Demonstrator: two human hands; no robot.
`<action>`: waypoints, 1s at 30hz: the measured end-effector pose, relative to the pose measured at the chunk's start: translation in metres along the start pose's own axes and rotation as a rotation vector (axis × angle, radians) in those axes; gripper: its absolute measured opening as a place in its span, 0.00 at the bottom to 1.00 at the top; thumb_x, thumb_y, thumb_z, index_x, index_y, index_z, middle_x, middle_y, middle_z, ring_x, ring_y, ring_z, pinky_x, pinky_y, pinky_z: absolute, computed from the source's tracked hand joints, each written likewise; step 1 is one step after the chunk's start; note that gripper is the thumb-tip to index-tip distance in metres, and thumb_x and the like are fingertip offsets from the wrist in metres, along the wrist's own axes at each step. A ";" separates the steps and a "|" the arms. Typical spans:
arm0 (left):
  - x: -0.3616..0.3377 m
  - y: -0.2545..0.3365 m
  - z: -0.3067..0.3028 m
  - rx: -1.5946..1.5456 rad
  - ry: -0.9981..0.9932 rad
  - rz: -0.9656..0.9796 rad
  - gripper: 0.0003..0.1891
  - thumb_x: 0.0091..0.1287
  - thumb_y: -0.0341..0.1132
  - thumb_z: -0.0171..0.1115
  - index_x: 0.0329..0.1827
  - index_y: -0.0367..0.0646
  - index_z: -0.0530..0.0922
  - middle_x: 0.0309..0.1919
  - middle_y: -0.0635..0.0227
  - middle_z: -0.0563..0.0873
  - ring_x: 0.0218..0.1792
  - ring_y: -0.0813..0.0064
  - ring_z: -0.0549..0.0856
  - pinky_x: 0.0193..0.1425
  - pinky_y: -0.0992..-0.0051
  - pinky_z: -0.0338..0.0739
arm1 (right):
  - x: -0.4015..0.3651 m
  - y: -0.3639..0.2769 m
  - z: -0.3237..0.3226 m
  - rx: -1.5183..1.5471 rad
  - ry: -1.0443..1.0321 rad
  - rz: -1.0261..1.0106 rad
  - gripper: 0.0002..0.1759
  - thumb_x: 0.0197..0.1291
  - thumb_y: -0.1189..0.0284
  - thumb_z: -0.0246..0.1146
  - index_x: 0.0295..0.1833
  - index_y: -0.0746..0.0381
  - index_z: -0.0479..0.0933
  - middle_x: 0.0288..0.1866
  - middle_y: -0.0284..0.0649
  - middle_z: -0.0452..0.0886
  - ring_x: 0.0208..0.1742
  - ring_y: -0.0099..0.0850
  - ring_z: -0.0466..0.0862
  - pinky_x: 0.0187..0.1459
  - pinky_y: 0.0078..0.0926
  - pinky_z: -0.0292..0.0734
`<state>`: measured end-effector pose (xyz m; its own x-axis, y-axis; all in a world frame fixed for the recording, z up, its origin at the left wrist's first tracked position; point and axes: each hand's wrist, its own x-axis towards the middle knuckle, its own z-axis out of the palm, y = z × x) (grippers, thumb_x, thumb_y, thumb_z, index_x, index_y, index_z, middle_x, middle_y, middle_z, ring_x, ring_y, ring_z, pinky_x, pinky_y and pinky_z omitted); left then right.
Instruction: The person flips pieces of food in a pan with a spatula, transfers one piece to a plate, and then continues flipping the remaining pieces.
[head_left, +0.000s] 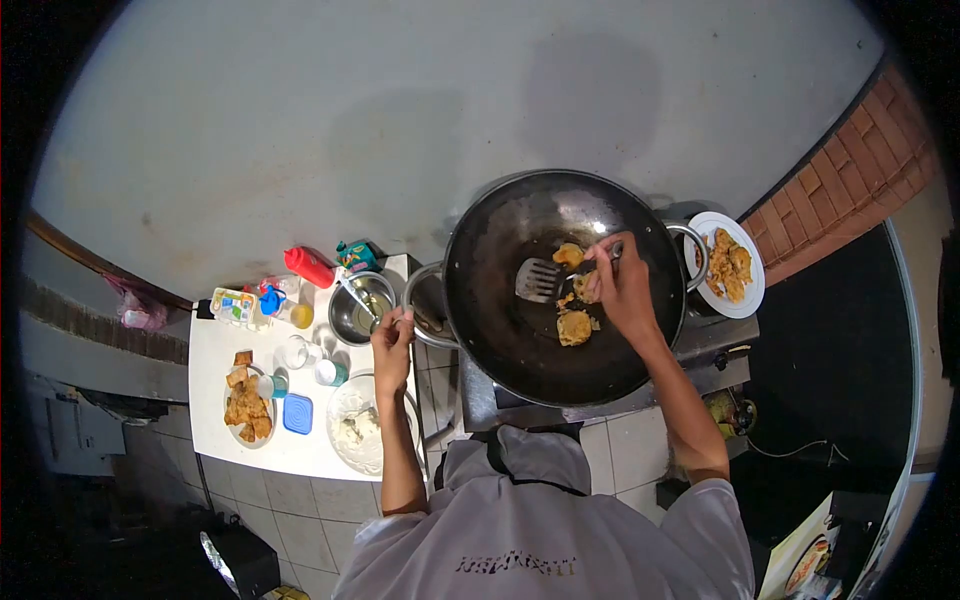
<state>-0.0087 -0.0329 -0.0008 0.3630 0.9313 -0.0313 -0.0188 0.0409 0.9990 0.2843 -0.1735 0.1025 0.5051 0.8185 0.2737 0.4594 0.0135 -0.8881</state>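
Observation:
A large dark wok sits on the stove in front of me. My right hand is over its right half, closed around the handle of a slotted spatula. Beside the spatula's head lie browned fried pieces, one golden piece nearest me and another farther back. My left hand is closed at the wok's left loop handle, its fingertips meeting the metal. Just left of that hand, a spoon leans in a steel bowl.
A white table at left carries a plate of fried food, a blue lid, a plate with white batter, cups, a red bottle and a jug. Right of the wok stands a white plate of fried pieces.

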 end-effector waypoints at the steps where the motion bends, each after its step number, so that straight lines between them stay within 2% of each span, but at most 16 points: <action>1: -0.002 0.004 0.002 0.012 0.013 -0.006 0.15 0.68 0.39 0.58 0.49 0.36 0.76 0.24 0.80 0.75 0.26 0.89 0.68 0.32 0.85 0.62 | 0.001 -0.001 -0.002 -0.001 0.030 0.024 0.09 0.67 0.73 0.51 0.42 0.68 0.62 0.30 0.43 0.79 0.20 0.24 0.78 0.21 0.24 0.72; 7: -0.001 0.001 0.003 -0.006 0.029 -0.014 0.14 0.67 0.41 0.58 0.42 0.38 0.79 0.24 0.81 0.74 0.27 0.89 0.68 0.32 0.85 0.61 | -0.006 0.019 0.001 -0.022 0.101 0.071 0.09 0.68 0.72 0.50 0.41 0.68 0.62 0.28 0.41 0.77 0.19 0.23 0.77 0.20 0.23 0.71; 9: -0.001 0.001 0.003 -0.005 0.032 -0.025 0.14 0.67 0.42 0.58 0.40 0.38 0.80 0.24 0.82 0.73 0.27 0.89 0.68 0.32 0.85 0.61 | -0.009 0.023 0.002 -0.029 0.122 0.051 0.07 0.68 0.75 0.49 0.41 0.68 0.60 0.31 0.40 0.77 0.17 0.20 0.74 0.17 0.18 0.67; 13: -0.004 0.009 0.006 0.006 0.017 -0.016 0.15 0.67 0.44 0.58 0.36 0.39 0.81 0.24 0.81 0.75 0.27 0.89 0.68 0.33 0.85 0.61 | -0.012 0.026 -0.001 -0.065 0.121 0.037 0.08 0.68 0.75 0.49 0.41 0.69 0.60 0.31 0.41 0.77 0.18 0.21 0.74 0.19 0.19 0.68; 15: -0.006 0.011 0.007 0.006 0.020 -0.018 0.15 0.67 0.44 0.58 0.35 0.39 0.81 0.25 0.81 0.76 0.27 0.89 0.68 0.33 0.85 0.61 | -0.012 0.026 -0.001 -0.174 0.102 -0.021 0.08 0.68 0.75 0.49 0.43 0.70 0.61 0.27 0.45 0.78 0.21 0.26 0.78 0.22 0.25 0.71; 24: -0.008 0.011 0.004 0.088 0.041 -0.037 0.17 0.67 0.43 0.58 0.35 0.36 0.83 0.25 0.79 0.78 0.27 0.89 0.67 0.31 0.85 0.58 | -0.014 0.004 0.002 -0.219 -0.021 0.028 0.07 0.66 0.77 0.50 0.42 0.71 0.61 0.26 0.47 0.77 0.22 0.33 0.80 0.23 0.27 0.70; 30: -0.006 0.009 0.003 0.079 0.046 -0.002 0.16 0.67 0.43 0.58 0.34 0.36 0.83 0.24 0.80 0.77 0.25 0.88 0.65 0.29 0.83 0.56 | -0.012 0.012 0.003 -0.194 0.017 0.001 0.08 0.67 0.76 0.50 0.42 0.71 0.61 0.26 0.47 0.77 0.23 0.34 0.80 0.24 0.28 0.70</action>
<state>-0.0083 -0.0391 0.0089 0.3199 0.9469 -0.0327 0.0557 0.0156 0.9983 0.2816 -0.1814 0.0876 0.5170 0.8087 0.2807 0.5905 -0.0994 -0.8009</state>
